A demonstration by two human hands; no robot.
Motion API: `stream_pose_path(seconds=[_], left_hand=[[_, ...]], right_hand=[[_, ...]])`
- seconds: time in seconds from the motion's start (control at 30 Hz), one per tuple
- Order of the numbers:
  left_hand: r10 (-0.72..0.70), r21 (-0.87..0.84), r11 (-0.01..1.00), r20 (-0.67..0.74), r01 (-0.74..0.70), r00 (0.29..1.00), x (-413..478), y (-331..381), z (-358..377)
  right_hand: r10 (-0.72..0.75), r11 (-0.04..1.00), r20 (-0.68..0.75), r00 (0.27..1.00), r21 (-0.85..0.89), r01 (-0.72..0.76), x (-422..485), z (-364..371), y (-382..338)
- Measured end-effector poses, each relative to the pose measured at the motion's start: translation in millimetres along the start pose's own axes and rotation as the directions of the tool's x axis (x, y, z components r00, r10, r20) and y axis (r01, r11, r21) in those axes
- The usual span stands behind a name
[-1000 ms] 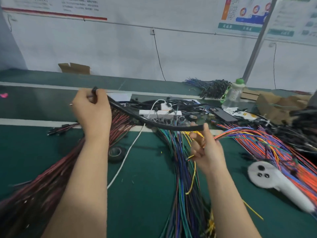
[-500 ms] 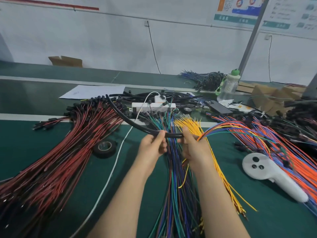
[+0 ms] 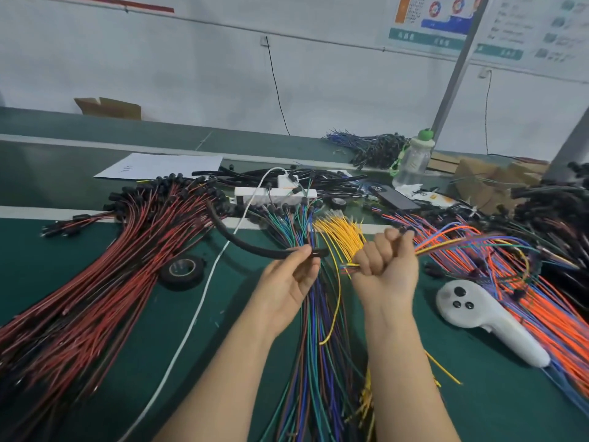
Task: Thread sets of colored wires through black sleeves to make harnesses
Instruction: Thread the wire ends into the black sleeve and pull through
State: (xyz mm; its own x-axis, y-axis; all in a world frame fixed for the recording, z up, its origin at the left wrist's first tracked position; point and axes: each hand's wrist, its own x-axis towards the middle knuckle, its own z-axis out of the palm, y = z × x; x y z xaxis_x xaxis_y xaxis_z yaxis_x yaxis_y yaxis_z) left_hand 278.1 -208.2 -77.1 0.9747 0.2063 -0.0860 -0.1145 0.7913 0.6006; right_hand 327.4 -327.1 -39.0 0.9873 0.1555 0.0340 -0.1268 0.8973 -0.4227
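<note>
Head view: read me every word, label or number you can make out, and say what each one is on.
Nothing can be read.
Wall posters: printed headings and charts, too blurred to read.
Paper sheet: a faint handwritten mark, too small to read.
Bottle: no label that can be read.

A black sleeve (image 3: 245, 244), long and curved, has its near end pinched in the left hand (image 3: 287, 283), with the rest arcing away to the left. Just beside that end, not touching it, poke the short tips of a mixed set of wires (image 3: 446, 245) in orange, purple, yellow and green. The right hand (image 3: 385, 266) grips them in a fist.
</note>
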Motion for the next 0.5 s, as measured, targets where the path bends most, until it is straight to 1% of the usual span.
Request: stream_pose_path(seconds=[0.07, 0.13, 0.33, 0.4, 0.5], left_hand=[[-0.044, 0.003, 0.999, 0.014, 0.044, 0.999, -2.0, -1.0, 1.1], [-0.087, 0.008, 0.996, 0.040, 0.087, 0.995, -3.7, -2.0, 2.9], [-0.137, 0.033, 0.990, 0.089, 0.135, 0.987, -6.2, -4.9, 4.3], [-0.147, 0.028, 0.989, 0.101, 0.145, 0.984, -7.0, -5.3, 4.3], [-0.153, 0.019, 0.988, 0.103, 0.152, 0.983, -6.8, -5.7, 3.9]], right_hand=[[-0.043, 0.996, 0.004, 0.999, 0.083, 0.043, -1.7, -0.6, -4.0], [-0.068, 0.989, -0.005, 0.998, 0.130, 0.068, -3.2, 0.7, -3.5], [-0.074, 0.972, -0.010, 0.997, 0.225, 0.074, -4.5, 3.9, 0.0], [-0.077, 0.969, -0.015, 0.997, 0.235, 0.079, -4.7, 4.0, 1.0], [-0.090, 0.975, -0.030, 0.996, 0.203, 0.094, -4.9, 3.9, 2.2]])
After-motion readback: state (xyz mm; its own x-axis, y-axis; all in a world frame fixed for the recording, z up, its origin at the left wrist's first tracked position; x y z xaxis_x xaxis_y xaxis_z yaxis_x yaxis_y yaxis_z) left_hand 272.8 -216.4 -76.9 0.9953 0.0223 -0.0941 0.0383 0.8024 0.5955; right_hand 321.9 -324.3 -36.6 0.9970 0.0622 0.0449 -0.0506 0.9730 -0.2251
